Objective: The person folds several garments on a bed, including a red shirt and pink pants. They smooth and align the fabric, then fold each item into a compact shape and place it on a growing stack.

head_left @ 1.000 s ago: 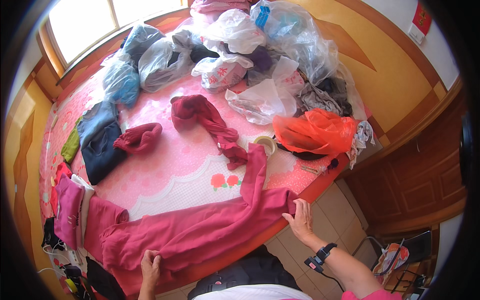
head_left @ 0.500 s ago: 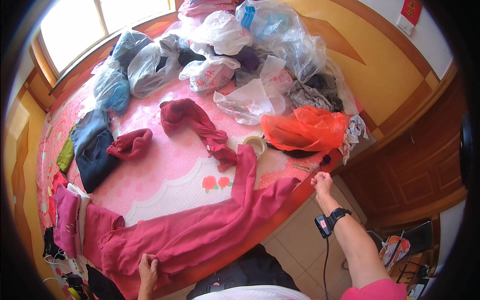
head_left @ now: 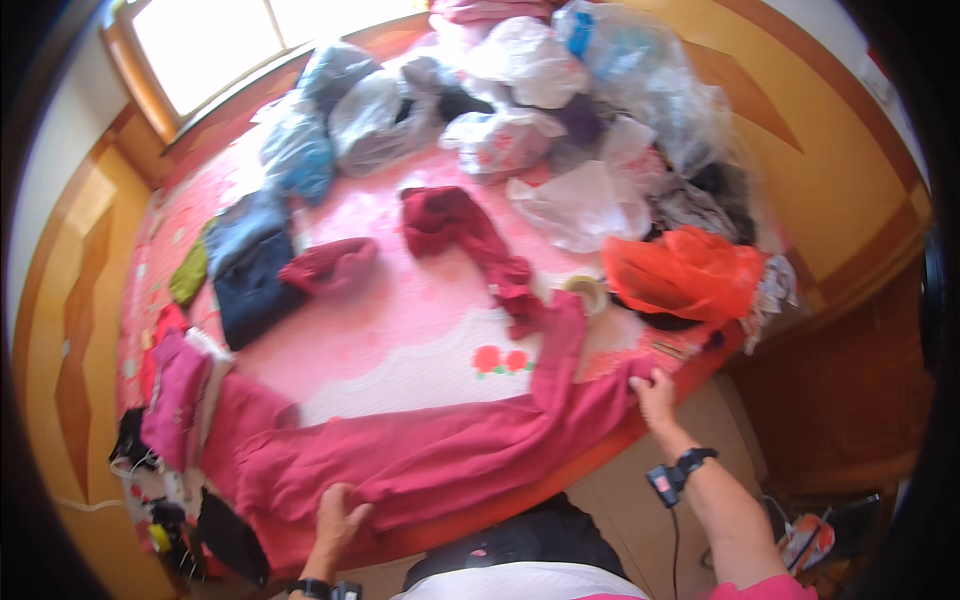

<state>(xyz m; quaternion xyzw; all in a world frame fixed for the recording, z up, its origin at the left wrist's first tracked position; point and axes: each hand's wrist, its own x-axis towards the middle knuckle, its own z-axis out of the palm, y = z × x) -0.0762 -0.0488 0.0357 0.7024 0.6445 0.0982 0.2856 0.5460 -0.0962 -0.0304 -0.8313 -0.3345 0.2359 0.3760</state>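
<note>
A pair of dark pink trousers (head_left: 420, 450) lies stretched along the near edge of the bed, one leg bent away from me. At the left, beside the waist end, my left hand (head_left: 341, 515) rests on the cloth, thumb apart from its fingers. My right hand (head_left: 655, 395) pinches the end of the other leg at the bed's right edge. Farther back are a twisted dark red garment (head_left: 455, 235) and a rolled one (head_left: 335, 268). A roll of tape (head_left: 588, 294) stands by the bent leg's tip.
White and clear plastic bags (head_left: 500, 140) heap at the back of the bed. An orange bag (head_left: 685, 275) sits at the right. Folded dark blue clothes (head_left: 250, 280) and a purple-pink folded stack (head_left: 180, 390) lie at the left. Cables (head_left: 130, 465) run beside the stack.
My right hand has come back from the small things at the bed's right edge and taken hold of the trouser leg's end. My left hand stays on the cloth, its thumb now spread.
</note>
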